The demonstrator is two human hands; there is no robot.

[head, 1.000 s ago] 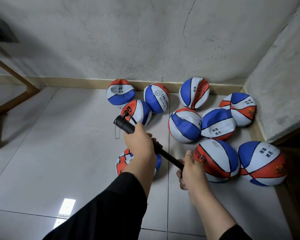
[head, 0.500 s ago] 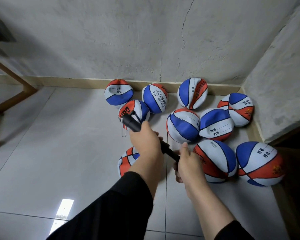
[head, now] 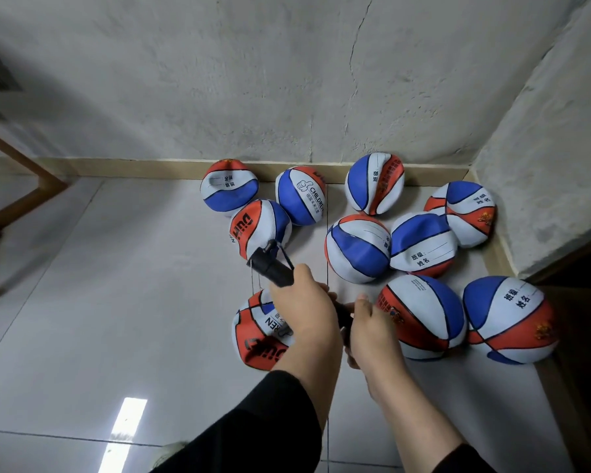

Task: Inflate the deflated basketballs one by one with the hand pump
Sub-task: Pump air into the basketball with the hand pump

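Head view: grey concrete wall [head: 253,80] w/ tiled floor [head: 82,302] below. Nine red/white/blue basketballs [head: 359,249] clustered in the corner by the wall; a 10th ball [head: 253,339], dented, lies apart on the floor under the hands. Left hand [head: 304,308] grips black hand pump [head: 270,266] barrel; right hand [head: 372,331] curled round its handle end, hands nearly touching.
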